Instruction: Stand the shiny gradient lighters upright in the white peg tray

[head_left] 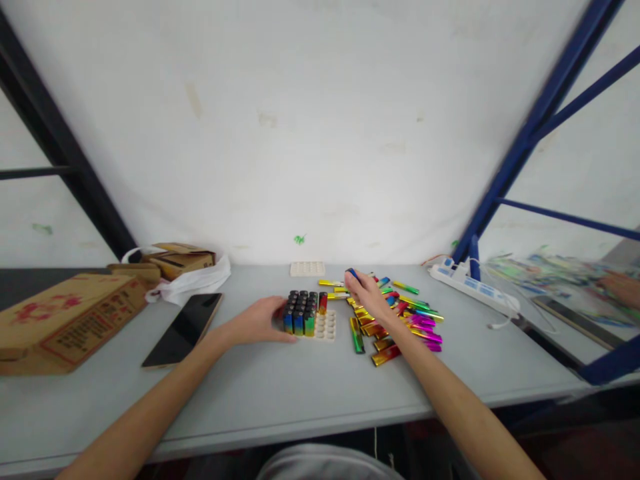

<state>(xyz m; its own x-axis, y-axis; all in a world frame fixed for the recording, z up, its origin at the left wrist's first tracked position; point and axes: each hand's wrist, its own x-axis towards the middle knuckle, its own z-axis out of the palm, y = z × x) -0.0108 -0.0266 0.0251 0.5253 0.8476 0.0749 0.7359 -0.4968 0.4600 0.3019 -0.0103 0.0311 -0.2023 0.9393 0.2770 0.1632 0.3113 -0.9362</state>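
Note:
A white tray (326,327) with rows of round holes lies on the table. Several lighters (299,323) with black tops and shiny blue-to-green bodies stand upright in its left part, and a red lighter (323,303) stands at the back, beside them. My left hand (267,321) grips the tray's left side, thumb in front and fingers behind. My right hand (367,293), its fingers closed, holds a dark blue lighter (353,274) above a loose pile. Gold, green, red and magenta lighters (382,357) lie in that pile, partly hidden under my right forearm.
Another white tray (307,269) lies near the wall. On the left are a phone (184,329), a white plastic bag (200,281) and cardboard boxes (75,320). A power strip (473,287) lies at the right, near a blue metal frame (520,153). Beyond it, another person's hand (623,288) shows.

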